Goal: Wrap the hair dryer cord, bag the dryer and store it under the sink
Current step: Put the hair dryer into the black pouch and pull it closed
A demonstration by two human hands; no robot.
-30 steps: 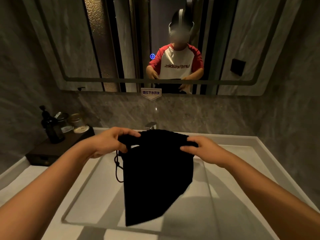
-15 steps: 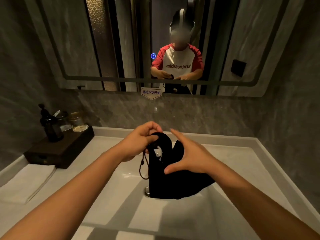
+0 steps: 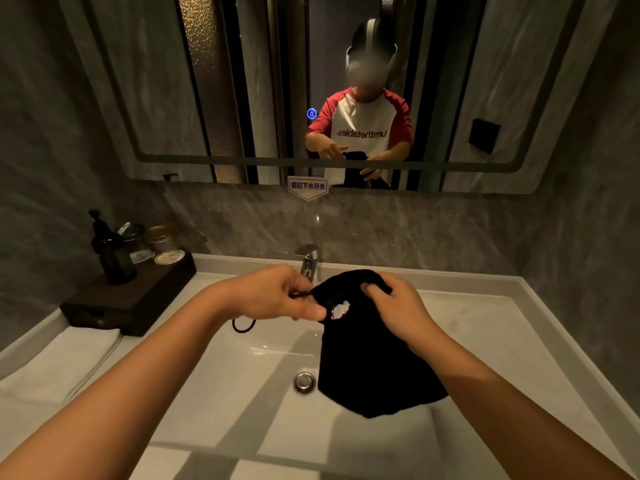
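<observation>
Bag [image 3: 374,358], one, black, is held over the sink [image 3: 242,375] by two hands. Its mouth is pinched shut-side by the left hand [image 3: 277,296], whose grip is closed on the rim; the right hand [image 3: 398,313] clutches the opposite rim. What lies inside the bag cannot be made out. One cord [image 3: 244,325] loops below the left hand, partly hidden. One drain [image 3: 304,382] and one tap [image 3: 308,259] are seen.

Sign [image 3: 307,186] at mirror [image 3: 156,81] bottom edge: "提拉下水开关" is read. Mirrored txt on shirt [image 3: 363,133] in reflection: "turnthetables", reversed. Blue icon on mirror glass, not legible.
</observation>
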